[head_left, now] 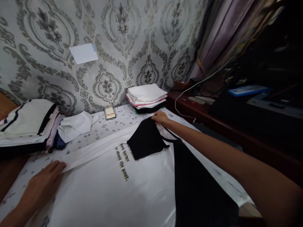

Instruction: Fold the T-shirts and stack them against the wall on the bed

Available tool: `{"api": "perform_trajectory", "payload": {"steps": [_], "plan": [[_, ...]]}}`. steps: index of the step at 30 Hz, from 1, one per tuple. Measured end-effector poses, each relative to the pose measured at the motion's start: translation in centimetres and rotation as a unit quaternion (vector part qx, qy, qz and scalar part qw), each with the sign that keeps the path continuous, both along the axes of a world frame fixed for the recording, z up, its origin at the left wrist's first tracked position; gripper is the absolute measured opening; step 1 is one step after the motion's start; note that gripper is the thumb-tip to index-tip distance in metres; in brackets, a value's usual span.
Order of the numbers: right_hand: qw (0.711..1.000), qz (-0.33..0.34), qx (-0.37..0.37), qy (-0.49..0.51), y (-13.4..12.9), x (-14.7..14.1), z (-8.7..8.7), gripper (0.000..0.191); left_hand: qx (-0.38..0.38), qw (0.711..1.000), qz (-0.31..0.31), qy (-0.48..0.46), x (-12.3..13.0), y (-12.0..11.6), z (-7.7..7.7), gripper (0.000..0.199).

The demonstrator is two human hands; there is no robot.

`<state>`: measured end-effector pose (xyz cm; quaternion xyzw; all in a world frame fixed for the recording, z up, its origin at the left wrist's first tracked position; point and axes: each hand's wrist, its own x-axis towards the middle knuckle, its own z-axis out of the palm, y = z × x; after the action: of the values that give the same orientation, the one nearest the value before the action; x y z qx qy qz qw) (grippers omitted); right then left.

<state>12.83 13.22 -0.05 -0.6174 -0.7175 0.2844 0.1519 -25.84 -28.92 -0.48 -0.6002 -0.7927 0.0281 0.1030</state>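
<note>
A white T-shirt (104, 195) with black sleeves and dark lettering lies spread out before me. Its far side is turned inward, so one black sleeve (148, 138) rests across the chest beside the print. My right hand (160, 117) reaches over the neckline and is closed in a pinch on the folded shoulder. At the near left, my left hand (44, 179) has its fingers closed on the hem end of the folded side; the thumb is hidden. The other black sleeve (199, 189) stretches toward me on the right.
A stack of folded clothes (146, 96) stands by the patterned wall. Another folded pile (28, 121) is at the left, with a crumpled white cloth (77, 124) beside it. A small card-like item (110, 113) lies on the printed sheet (101, 127). A white cable (176, 105) hangs along the dark furniture.
</note>
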Motion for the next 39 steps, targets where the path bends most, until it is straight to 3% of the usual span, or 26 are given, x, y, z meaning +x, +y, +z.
{"api": "perform_trajectory", "payload": {"steps": [8,12,13,15,18,20,22,26,31,36,39], "plan": [[0.998,-0.024,-0.003,0.056,-1.0,0.3,-0.7,0.005,-0.032,0.999,0.01,-0.009,1.2,0.2,0.3,0.039],[0.998,-0.007,0.048,0.051,-3.5,1.3,-0.1,0.026,-0.05,0.998,0.038,-0.019,1.6,0.1,0.5,0.042],[0.995,0.025,0.09,0.042,-4.7,1.9,0.1,0.03,-0.053,0.997,0.046,-0.021,1.6,0.0,0.5,0.043],[0.97,0.155,0.189,0.012,-7.7,3.4,0.3,0.033,-0.051,0.997,0.055,-0.027,1.5,-0.3,0.6,0.043],[0.871,0.419,0.253,-0.051,-12.5,5.4,0.0,0.034,-0.044,0.997,0.052,-0.039,1.7,-0.6,0.8,0.041],[0.817,0.491,0.286,-0.102,-14.7,6.1,-0.5,0.031,-0.047,0.997,0.046,-0.047,2.1,-0.5,1.1,0.04],[0.8,0.483,0.324,-0.15,-15.7,6.0,-1.1,0.031,-0.05,0.997,0.04,-0.052,2.6,-0.3,1.5,0.039],[0.807,0.427,0.356,-0.198,-15.6,5.4,-1.3,0.03,-0.051,0.997,0.041,-0.045,3.0,0.1,2.2,0.038],[0.833,0.37,0.385,-0.148,-15.2,6.6,-0.2,0.031,-0.041,0.998,0.039,-0.022,2.9,0.1,2.6,0.038],[0.847,0.419,0.29,-0.15,-14.7,7.8,-0.4,0.033,-0.033,0.999,0.008,-0.039,3.2,-0.2,2.2,0.036],[0.865,0.406,0.263,-0.131,-14.3,7.7,-0.5,0.036,-0.022,0.998,0.015,-0.052,2.7,-0.7,1.8,0.036]]}}
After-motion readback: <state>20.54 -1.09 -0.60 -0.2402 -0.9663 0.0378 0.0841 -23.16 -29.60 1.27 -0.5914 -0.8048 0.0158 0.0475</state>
